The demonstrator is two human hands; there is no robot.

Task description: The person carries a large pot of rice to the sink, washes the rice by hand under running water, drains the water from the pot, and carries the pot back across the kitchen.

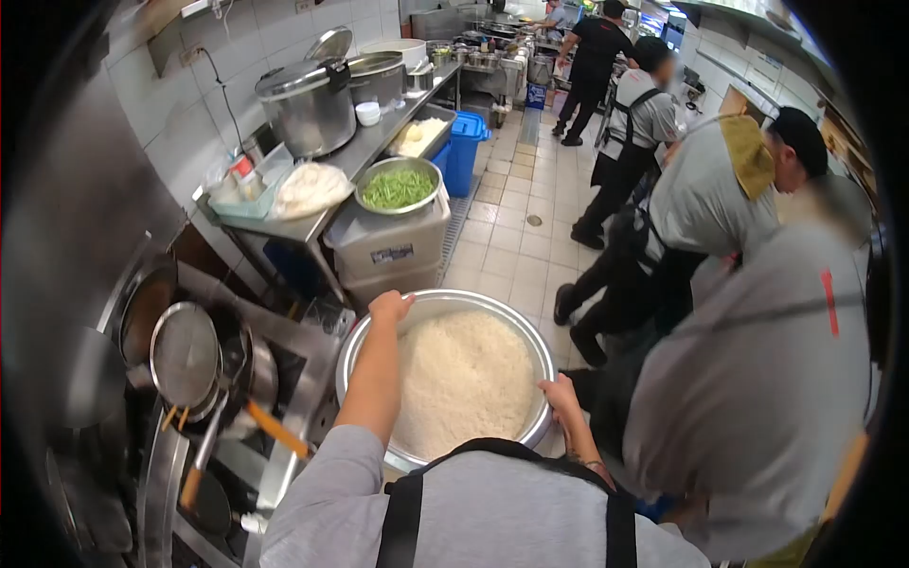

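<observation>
A large round metal basin (544, 352) is held out in front of my body, heaped with pale rice (464, 383). My left hand (390, 305) grips its far left rim, thumb pointing inward over the edge. On the right side, my right hand (561, 396) is closed around the rim, with some fingers hidden behind the wall. The near edge of the basin is partly covered by my chest and apron.
Several co-workers, one with a grey sleeve (757, 379) close by, line the right side. Left are a stove with a strainer (186, 360) and pans. Ahead stand a bowl of green beans (398, 189) on a bin, a rice cooker (305, 109) and a tiled floor (511, 237).
</observation>
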